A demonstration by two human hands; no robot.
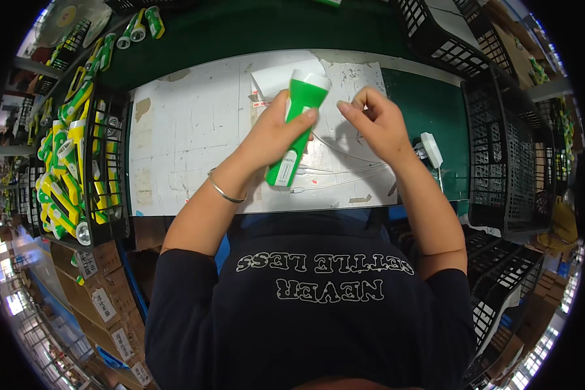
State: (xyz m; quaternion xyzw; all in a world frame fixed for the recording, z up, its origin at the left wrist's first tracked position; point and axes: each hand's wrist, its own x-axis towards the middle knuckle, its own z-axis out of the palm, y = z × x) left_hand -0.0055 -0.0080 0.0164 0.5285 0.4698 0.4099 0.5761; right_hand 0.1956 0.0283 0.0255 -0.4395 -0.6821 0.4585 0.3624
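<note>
My left hand [278, 132] is wrapped round a green flashlight [307, 95] with a white head, its thumb lying along the body. The flashlight is tilted, head up and away from me, above a white board [195, 143] on the table. To its right, my right hand [382, 127] is raised apart from it, fingers curled and thumb close to the index finger. Whatever the fingers may hold is too small to make out. White cables [344, 170] with plugs lie on the board below the hands. Behind the flashlight sits a curled white sheet [273, 79].
A black crate [114, 162] full of green, yellow and white flashlights stands at the left. More flashlights [138, 29] lie at the far left of the green table [221, 32]. A white square-headed device [430, 149] sits beside my right forearm. Black crates [507, 143] line the right side.
</note>
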